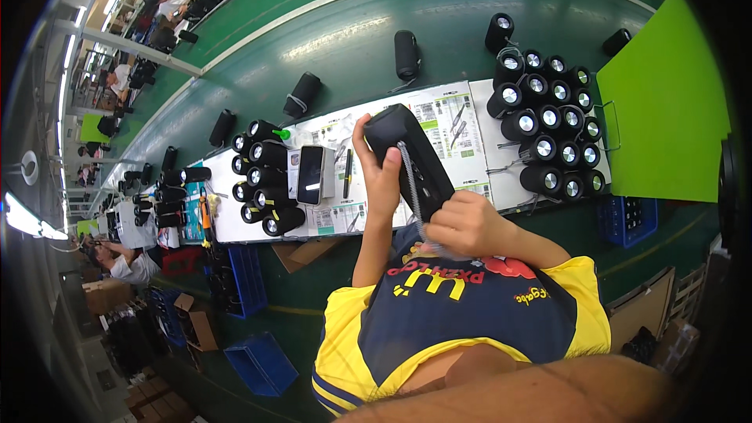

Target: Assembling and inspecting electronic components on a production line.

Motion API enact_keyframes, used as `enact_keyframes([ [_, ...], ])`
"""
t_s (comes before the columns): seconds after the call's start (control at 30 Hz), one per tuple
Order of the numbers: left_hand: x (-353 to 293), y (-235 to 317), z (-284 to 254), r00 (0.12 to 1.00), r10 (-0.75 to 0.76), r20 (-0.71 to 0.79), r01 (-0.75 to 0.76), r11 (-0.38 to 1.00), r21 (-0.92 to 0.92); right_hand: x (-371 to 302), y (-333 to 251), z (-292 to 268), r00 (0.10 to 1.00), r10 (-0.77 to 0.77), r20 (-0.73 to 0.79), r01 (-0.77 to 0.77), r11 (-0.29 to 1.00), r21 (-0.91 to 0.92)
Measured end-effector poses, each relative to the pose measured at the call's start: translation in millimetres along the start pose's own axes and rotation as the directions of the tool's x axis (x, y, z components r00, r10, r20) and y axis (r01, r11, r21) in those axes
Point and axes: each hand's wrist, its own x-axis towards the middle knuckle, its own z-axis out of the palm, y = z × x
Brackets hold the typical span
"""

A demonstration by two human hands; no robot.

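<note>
A black cylindrical portable speaker (419, 158) is held up tilted in front of my chest, over the table's near edge. My left hand (379, 178) is closed round its upper end, thumb on the near side. A grey braided cord (410, 180) runs down along the speaker's side. Curled fingers of my right hand (468, 224) grip the lower part of this cord beside the speaker's lower end; the fingertips are partly hidden. Just left of my left hand, a black pen (347, 173) and a smartphone (311, 175) on a box lie on printed sheets (333, 219).
Many black speakers (551, 117) stand grouped at right beside a bright green panel (666, 102). More speakers (266, 177) lie stacked at left. Single speakers (406, 55) sit on the green conveyor (345, 63) beyond. Blue crates (262, 363) are on the floor. Other people work at far left.
</note>
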Motion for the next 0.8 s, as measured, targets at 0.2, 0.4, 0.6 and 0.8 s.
enact_keyframes([
  [0.2,-2.5,-1.5,-9.3,0.99,-0.12,-0.08,0.107,0.983,-0.149,-32.1,14.2,1.1,0.96,0.263,-0.093,-0.23,0.936,0.267],
  [0.4,-6.3,-5.3,-1.3,0.977,-0.188,-0.101,0.16,0.959,-0.233,-36.7,28.5,25.3,0.633,0.768,0.1,-0.472,0.279,0.836],
  [0.6,-12.6,-3.9,1.5,0.953,-0.3,-0.036,0.289,0.94,-0.183,-24.0,22.4,12.7,0.642,0.401,0.653,-0.383,-0.57,0.727],
  [0.8,-13.8,-2.1,-4.2,0.994,-0.057,0.094,0.073,0.981,-0.18,-32.7,22.2,13.6,0.648,0.76,-0.053,-0.619,0.566,0.544],
])
